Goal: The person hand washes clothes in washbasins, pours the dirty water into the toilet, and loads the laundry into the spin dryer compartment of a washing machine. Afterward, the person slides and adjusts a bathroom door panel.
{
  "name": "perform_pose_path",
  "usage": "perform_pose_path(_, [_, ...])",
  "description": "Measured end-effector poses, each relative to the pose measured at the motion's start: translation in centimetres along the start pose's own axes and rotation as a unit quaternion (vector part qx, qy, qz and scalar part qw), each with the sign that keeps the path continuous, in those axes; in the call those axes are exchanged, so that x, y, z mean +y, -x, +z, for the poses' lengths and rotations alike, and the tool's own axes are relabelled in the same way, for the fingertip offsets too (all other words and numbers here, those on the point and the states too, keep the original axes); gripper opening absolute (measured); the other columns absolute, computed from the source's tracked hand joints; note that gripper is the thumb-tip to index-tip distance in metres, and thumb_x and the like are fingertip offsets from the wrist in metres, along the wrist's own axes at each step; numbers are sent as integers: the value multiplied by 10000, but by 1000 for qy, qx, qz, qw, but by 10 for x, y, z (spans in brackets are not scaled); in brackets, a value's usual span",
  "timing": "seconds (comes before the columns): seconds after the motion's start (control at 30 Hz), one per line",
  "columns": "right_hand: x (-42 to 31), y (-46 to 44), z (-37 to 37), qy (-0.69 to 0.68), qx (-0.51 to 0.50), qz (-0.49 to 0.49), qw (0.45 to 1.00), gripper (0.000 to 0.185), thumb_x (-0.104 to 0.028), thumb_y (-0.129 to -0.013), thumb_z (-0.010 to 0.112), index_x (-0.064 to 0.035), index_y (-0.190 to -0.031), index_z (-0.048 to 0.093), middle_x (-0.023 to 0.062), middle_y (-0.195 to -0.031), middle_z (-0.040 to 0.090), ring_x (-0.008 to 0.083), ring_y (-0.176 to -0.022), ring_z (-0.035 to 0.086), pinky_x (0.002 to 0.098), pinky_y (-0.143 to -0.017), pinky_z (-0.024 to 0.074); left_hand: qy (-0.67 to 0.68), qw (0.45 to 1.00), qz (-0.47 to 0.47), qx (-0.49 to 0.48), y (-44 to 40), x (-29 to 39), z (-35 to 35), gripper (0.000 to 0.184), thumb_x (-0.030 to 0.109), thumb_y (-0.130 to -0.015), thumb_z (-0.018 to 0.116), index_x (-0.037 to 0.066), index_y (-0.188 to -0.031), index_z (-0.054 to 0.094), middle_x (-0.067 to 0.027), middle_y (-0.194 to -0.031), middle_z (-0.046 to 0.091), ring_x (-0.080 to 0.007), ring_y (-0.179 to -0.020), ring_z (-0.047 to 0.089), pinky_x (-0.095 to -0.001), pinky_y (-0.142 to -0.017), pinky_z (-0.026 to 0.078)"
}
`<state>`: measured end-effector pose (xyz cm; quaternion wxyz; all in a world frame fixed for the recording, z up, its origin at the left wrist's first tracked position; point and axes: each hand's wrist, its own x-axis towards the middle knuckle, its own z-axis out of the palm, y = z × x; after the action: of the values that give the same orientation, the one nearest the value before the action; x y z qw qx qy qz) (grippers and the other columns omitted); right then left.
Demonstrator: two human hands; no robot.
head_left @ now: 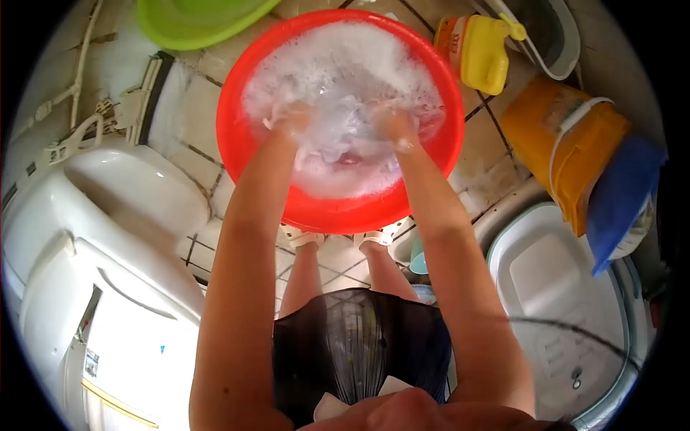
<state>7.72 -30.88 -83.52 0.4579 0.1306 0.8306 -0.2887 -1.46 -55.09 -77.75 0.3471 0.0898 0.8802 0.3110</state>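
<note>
A round red basin (323, 215) stands on the tiled floor, holding water thick with white suds (287, 68). Pale wet cloth (341, 118) lies in the water between my hands. My left hand (293, 122) is in the suds on the left side, touching the cloth, its fingers hidden by foam. On the right side my right hand (394, 126) is also partly under the foam beside the cloth, and its fingers cannot be made out.
A green basin (208, 36) is at the upper left, above a white sink (136, 187). Right of the red basin are a yellow jug (485, 57), an orange bag (535, 129), a blue bag (622, 194) and a white tub (557, 280).
</note>
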Motion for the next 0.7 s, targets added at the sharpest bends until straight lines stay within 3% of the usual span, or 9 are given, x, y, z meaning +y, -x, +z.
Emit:
perform_pose_path(0.07, [-40,37,-17,-307,147,-2,940,791,-557,-730,707,-111,-1351,505,240,-1361,455,377,-1281,427,503,-1079,309,134,990,7,43,31,39,-25,669,300,-825,659,261,-1440,397,-178,-1508,303,-324,-1423,219,-512,-1120,255])
perform_pose_path(0.1, [-64,74,-24,-490,236,-4,839,836,-534,-718,735,-99,-1382,474,251,-1428,392,385,-1311,391,475,-1091,310,138,989,15,59,56,61,-38,660,292,-827,657,262,-1436,403,-178,-1505,311,-321,-1425,220,-503,-1121,261])
perform_pose_path(0.17, [-101,159,-51,-58,438,-181,879,1021,-479,-629,819,-178,-1476,335,289,-1518,179,440,-1394,225,541,-1110,254,-56,997,39,46,100,91,-58,748,294,-793,691,300,-1455,344,-165,-1524,266,-334,-1429,200,-555,-1109,241])
perform_pose_path(0.23, [-94,163,-37,102,267,-136,949,1133,-459,-559,852,-226,-1501,266,279,-1532,118,468,-1403,165,553,-1105,247,-327,943,59,8,122,98,-63,959,313,-719,766,373,-1499,211,-139,-1566,160,-368,-1433,159,-675,-1085,193])
perform_pose_path(0.37, [-46,93,1,175,87,-88,977,1032,-421,-602,799,-220,-1474,285,229,-1465,188,426,-1354,213,521,-1077,283,-451,876,171,18,45,14,-24,1071,346,-590,836,323,-1495,264,-127,-1565,154,-411,-1427,147,-630,-1096,220])
perform_pose_path(0.43, [-25,52,16,127,67,-58,988,925,-402,-655,753,-201,-1447,320,199,-1415,255,388,-1318,265,496,-1059,309,-160,984,71,-21,9,-1,-21,890,225,-698,763,200,-1465,314,-126,-1499,285,-339,-1387,273,-448,-1092,332])
perform_pose_path(0.57, [-16,20,19,-64,77,9,995,719,-364,-759,662,-162,-1394,390,139,-1315,390,314,-1246,370,447,-1024,361,-132,988,71,35,1,3,-1,752,237,-735,733,108,-1392,393,-174,-1362,440,-339,-1283,398,-402,-1017,412])
perform_pose_path(0.63, [-35,31,2,-324,97,23,941,622,-345,-812,616,-142,-1368,426,109,-1265,457,277,-1210,422,422,-1007,387,8,996,1,91,9,6,29,706,291,-740,734,81,-1348,441,-202,-1300,480,-363,-1223,443,-422,-989,426])
perform_pose_path(0.7, [-63,79,-18,-649,93,20,755,530,-326,-864,570,-123,-1341,461,79,-1216,524,240,-1175,474,397,-990,413,191,969,-73,138,29,36,45,675,345,-746,735,53,-1303,489,-230,-1238,520,-388,-1162,489,-442,-961,441])
